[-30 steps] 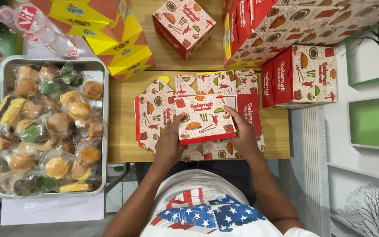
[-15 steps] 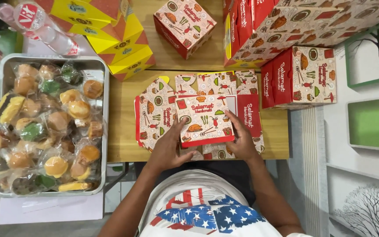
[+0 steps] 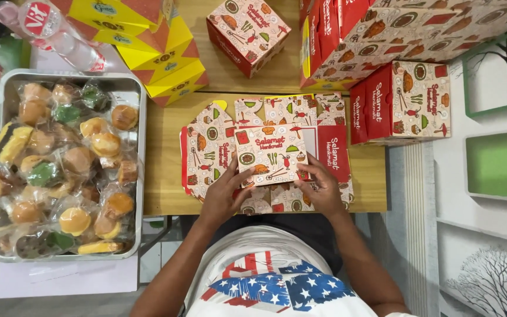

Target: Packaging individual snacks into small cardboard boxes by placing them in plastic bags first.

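The flat cardboard box (image 3: 268, 154) lies straight ahead of me, long axis left to right. My left hand (image 3: 223, 194) and right hand (image 3: 318, 186) press a folded panel from either side, fingers curled, equally near.

A flat, unfolded carton blank (image 3: 265, 155), cream with red panels and small food drawings, lay at the near edge of the counter (image 3: 165, 176), one flap raised under both hands. Behind it stood a folded cube box (image 3: 249, 30) of the same print, tilted. A second folded box (image 3: 403, 103) sat at the right, just beside the blank. A stack of like cartons (image 3: 406, 29) filled the far right corner. Yellow and orange boxes (image 3: 154, 47) lay piled at the far left. A red label (image 3: 37, 16) capped a clear bottle.
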